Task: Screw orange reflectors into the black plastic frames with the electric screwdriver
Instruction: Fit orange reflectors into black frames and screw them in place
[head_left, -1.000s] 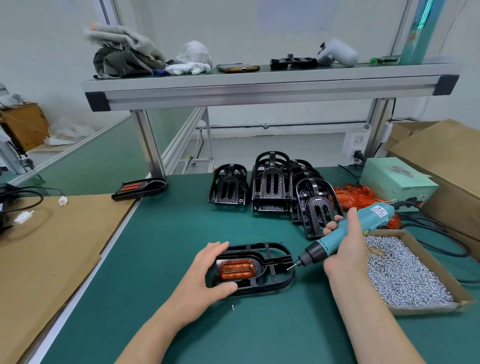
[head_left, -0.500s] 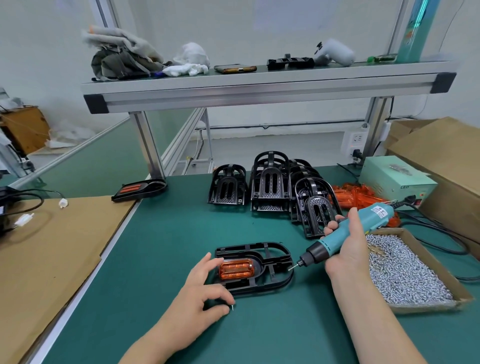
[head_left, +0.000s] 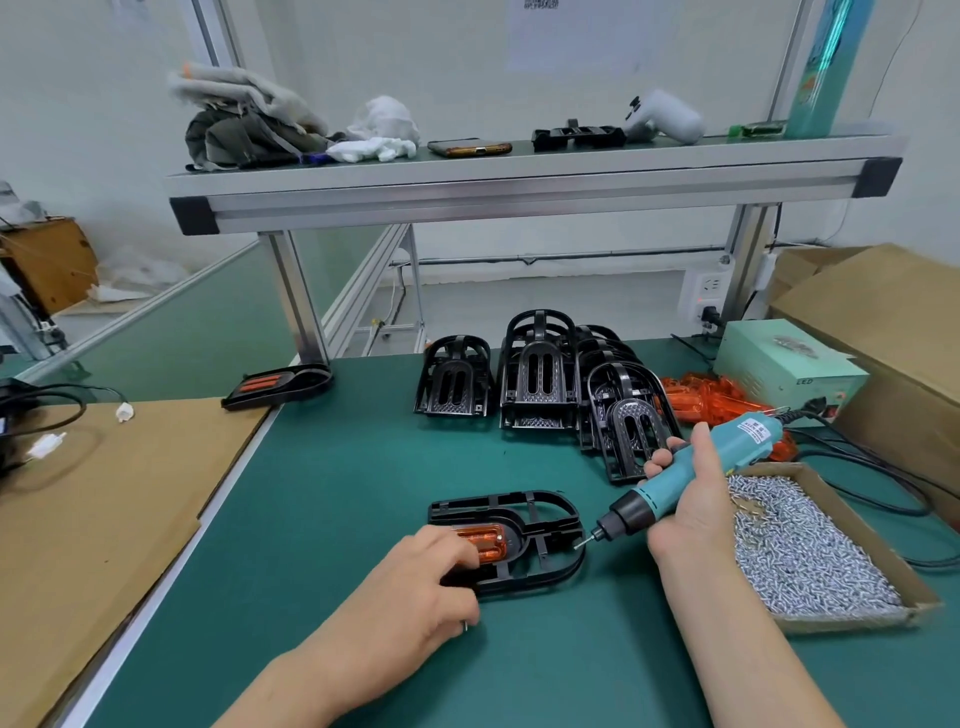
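A black plastic frame (head_left: 519, 502) lies flat on the green mat with an orange reflector (head_left: 491, 543) seated in its left half. My left hand (head_left: 410, 587) sits at the frame's near left corner, its fingers covering part of the reflector, and pinches a small screw (head_left: 466, 627) between thumb and fingertip just above the mat. My right hand (head_left: 691, 504) grips the teal electric screwdriver (head_left: 748, 436). The driver slants down to the left, and its bit ends just off the frame's right end.
Stacked black frames (head_left: 537, 374) stand behind, with loose orange reflectors (head_left: 696, 397) to their right. A cardboard tray of screws (head_left: 810, 561) lies right of my right arm, with cables and a green power box (head_left: 779, 364) beyond. A finished frame (head_left: 280, 384) lies far left by a cardboard sheet (head_left: 104, 493).
My left hand let go of the frame, dropped to the loose screw on the mat in front of it and picked it up. The right hand and screwdriver stayed in place.
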